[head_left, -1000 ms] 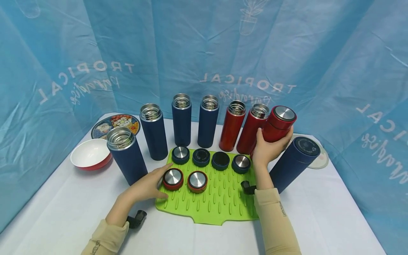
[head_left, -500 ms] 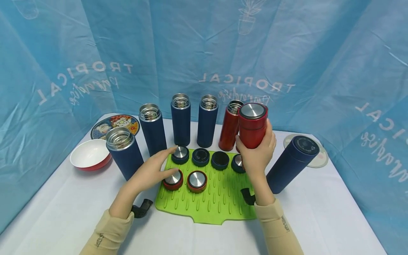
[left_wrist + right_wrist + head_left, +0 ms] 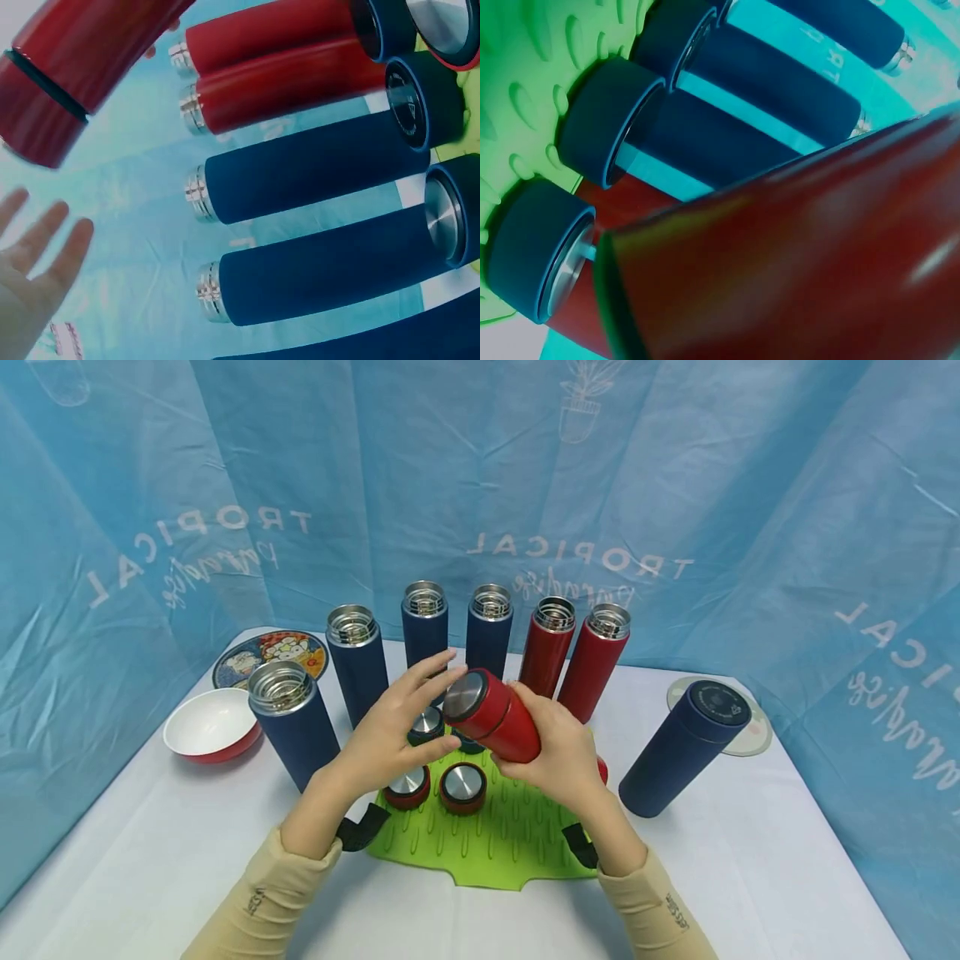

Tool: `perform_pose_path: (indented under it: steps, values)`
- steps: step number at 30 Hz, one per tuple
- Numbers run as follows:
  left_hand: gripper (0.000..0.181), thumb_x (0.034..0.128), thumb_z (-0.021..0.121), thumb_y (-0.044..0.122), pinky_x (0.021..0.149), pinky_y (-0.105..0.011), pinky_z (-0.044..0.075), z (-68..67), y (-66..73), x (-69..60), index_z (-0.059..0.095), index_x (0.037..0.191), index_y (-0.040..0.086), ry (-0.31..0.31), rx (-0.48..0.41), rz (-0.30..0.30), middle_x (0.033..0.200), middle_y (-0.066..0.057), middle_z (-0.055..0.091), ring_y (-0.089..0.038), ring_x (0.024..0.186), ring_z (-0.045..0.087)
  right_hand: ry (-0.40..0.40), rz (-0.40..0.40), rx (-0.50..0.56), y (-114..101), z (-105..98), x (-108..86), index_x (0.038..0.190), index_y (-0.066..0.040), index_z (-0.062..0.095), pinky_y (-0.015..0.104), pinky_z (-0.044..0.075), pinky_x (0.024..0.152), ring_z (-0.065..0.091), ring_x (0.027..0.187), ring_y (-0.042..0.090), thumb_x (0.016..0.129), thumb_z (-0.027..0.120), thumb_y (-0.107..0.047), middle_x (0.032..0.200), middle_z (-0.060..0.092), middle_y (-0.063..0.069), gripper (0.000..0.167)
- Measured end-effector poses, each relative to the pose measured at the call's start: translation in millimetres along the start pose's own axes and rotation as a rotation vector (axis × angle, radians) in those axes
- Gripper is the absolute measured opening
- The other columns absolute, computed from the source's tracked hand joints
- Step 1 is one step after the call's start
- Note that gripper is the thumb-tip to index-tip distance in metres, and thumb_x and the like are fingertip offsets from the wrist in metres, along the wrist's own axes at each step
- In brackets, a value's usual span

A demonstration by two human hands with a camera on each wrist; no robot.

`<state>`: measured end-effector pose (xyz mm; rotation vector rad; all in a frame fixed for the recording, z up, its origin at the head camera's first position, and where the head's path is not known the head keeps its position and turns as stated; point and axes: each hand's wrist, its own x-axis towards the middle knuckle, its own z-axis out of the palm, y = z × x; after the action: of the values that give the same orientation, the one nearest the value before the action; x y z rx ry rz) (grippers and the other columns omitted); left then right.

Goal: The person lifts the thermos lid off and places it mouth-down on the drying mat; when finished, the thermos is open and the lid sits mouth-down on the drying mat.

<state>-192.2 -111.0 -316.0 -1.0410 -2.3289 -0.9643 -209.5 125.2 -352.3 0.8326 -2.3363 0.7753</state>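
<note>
My right hand (image 3: 558, 747) grips a red vacuum flask (image 3: 501, 722) with its steel-topped lid on. The flask is tilted, lid end toward the left, above the green ribbed mat (image 3: 517, 852). My left hand (image 3: 393, 718) is raised just left of the lid with its fingers spread. In the left wrist view a gap shows between these fingers (image 3: 64, 259) and the lid end. Two red lids (image 3: 462, 785) lie on the mat. Behind them are several navy lids, one (image 3: 426, 724) partly visible between the hands; others are hidden in the head view but show in the right wrist view (image 3: 611, 120).
Several open navy flasks (image 3: 294, 718) stand at the left and back. Two open red flasks (image 3: 592, 664) stand at the back right. A lidded navy flask (image 3: 682, 752) is at the right, by a pale round mat (image 3: 750, 739). A bowl (image 3: 212, 722) and patterned plate (image 3: 272, 653) are far left.
My right hand has brought the red flask left and down from the back right, tipping its lid leftward. My left hand has risen from beside the red lids toward that flask.
</note>
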Motion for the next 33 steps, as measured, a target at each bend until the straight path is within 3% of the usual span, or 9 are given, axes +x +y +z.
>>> perform_pose_path:
  steps: [3, 7, 11, 15, 18, 21, 25, 29, 33]
  values:
    - [0.067, 0.0878, 0.037, 0.064, 0.094, -0.053, 0.039, 5.4, 0.6, 3.6, 0.036, 0.142, 0.025, -0.021, 0.092, 0.103, 0.145, -0.008, 0.034, -0.028, 0.126, 0.041, -0.066, -0.068, -0.052, -3.4, 1.8, -1.3, 0.136, -0.017, 0.043, 0.040, 0.052, 0.079, 0.058, 0.099, 0.022, 0.059, 0.086, -0.028, 0.116, 0.060, 0.007, 0.089]
    - [0.065, 0.0882, 0.037, 0.063, 0.082, -0.043, 0.050, 14.0, -1.9, 3.1, 0.045, 0.135, 0.018, -0.039, 0.178, 0.088, 0.131, -0.010, 0.046, -0.027, 0.110, 0.052, -0.104, -0.099, -0.123, -7.7, 4.3, -3.2, 0.136, -0.018, 0.043, 0.040, 0.051, 0.078, 0.058, 0.098, 0.022, 0.058, 0.086, -0.031, 0.113, 0.061, 0.006, 0.090]
    - [0.054, 0.0898, 0.051, 0.051, 0.069, -0.033, 0.053, 21.0, -2.3, 1.9, 0.049, 0.127, 0.011, -0.054, 0.165, -0.073, 0.118, -0.009, 0.050, -0.022, 0.092, 0.056, -0.074, -0.133, -0.224, -8.6, 8.9, -4.9, 0.135, -0.020, 0.044, 0.042, 0.050, 0.080, 0.058, 0.098, 0.023, 0.057, 0.086, -0.034, 0.112, 0.061, 0.008, 0.090]
    - [0.050, 0.0900, 0.054, 0.042, 0.065, -0.030, 0.051, 24.0, 1.9, 4.0, 0.047, 0.126, 0.009, -0.087, 0.093, -0.318, 0.113, -0.008, 0.053, -0.019, 0.082, 0.058, -0.042, -0.184, -0.336, -6.3, 12.7, -5.0, 0.135, -0.021, 0.046, 0.042, 0.049, 0.083, 0.058, 0.098, 0.025, 0.057, 0.086, -0.035, 0.112, 0.061, 0.009, 0.089]
    - [0.059, 0.0909, 0.044, 0.055, 0.064, -0.031, 0.051, 22.7, 5.4, 6.6, 0.044, 0.129, 0.010, -0.122, 0.058, -0.469, 0.110, -0.009, 0.057, -0.020, 0.081, 0.059, -0.035, -0.215, -0.382, -5.6, 13.5, -5.0, 0.134, -0.021, 0.048, 0.042, 0.049, 0.082, 0.058, 0.097, 0.026, 0.057, 0.085, -0.035, 0.111, 0.062, 0.009, 0.086]
    - [0.079, 0.0851, 0.030, 0.072, 0.062, -0.032, 0.051, 19.1, 5.4, 7.0, 0.038, 0.135, 0.012, -0.176, 0.060, -0.527, 0.108, -0.012, 0.060, -0.022, 0.078, 0.061, -0.032, -0.234, -0.386, -6.1, 14.1, -5.8, 0.132, -0.021, 0.049, 0.043, 0.049, 0.082, 0.058, 0.096, 0.026, 0.057, 0.086, -0.034, 0.110, 0.062, 0.010, 0.085]
    - [0.087, 0.0783, 0.045, 0.073, 0.070, -0.036, 0.052, 11.6, 0.7, 2.3, 0.027, 0.143, 0.018, -0.241, -0.025, -0.434, 0.129, -0.011, 0.049, -0.023, 0.093, 0.060, -0.037, -0.242, -0.377, -6.0, 15.1, -6.8, 0.132, -0.020, 0.050, 0.043, 0.049, 0.083, 0.059, 0.096, 0.026, 0.057, 0.086, -0.034, 0.109, 0.062, 0.010, 0.084]
    - [0.087, 0.0729, 0.078, 0.035, 0.081, -0.040, 0.050, 6.0, -5.0, -3.5, 0.028, 0.142, 0.021, -0.291, -0.117, -0.219, 0.145, -0.006, 0.025, -0.027, 0.120, 0.044, -0.045, -0.231, -0.379, -4.7, 15.0, -7.5, 0.132, -0.020, 0.050, 0.045, 0.048, 0.084, 0.059, 0.096, 0.027, 0.057, 0.085, -0.033, 0.109, 0.062, 0.010, 0.084]
    - [0.073, 0.0699, 0.077, 0.002, 0.080, -0.038, 0.051, 3.7, -7.8, -6.2, 0.039, 0.131, 0.016, -0.288, -0.106, -0.094, 0.143, -0.008, 0.026, -0.030, 0.125, 0.037, -0.053, -0.216, -0.372, -2.9, 14.4, -8.4, 0.133, -0.020, 0.049, 0.045, 0.048, 0.085, 0.059, 0.097, 0.028, 0.057, 0.085, -0.032, 0.110, 0.062, 0.010, 0.085]
